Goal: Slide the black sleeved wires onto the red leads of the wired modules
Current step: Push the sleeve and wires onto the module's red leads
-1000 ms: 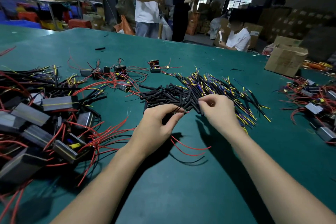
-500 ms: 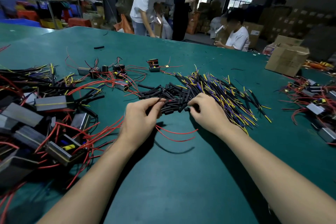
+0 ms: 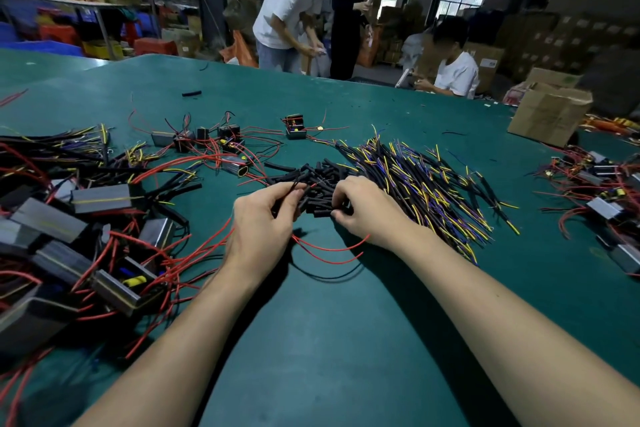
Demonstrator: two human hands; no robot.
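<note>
Left hand (image 3: 265, 218) is pinching thin red leads (image 3: 329, 250), steadying them for sleeving | right hand (image 3: 363, 210) is curling into short black sleeved wires (image 3: 320, 184) at 12 o'clock, hold unclear.

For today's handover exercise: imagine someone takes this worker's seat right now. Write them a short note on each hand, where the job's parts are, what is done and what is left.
Left hand: grip pinches red leads, whose ends loop on the green table, beside a thin black piece; no sleeve visibly on.
Right hand: fingers curled into the black sleeves pile; what it holds cannot be told.
Sleeved wires with yellow and purple ends fan out right of the pile.
Wired modules heaped at left; a second heap at right.
Done: cannot tell how many.
Left: slide a sleeve on, repeat for the remaining modules.
</note>
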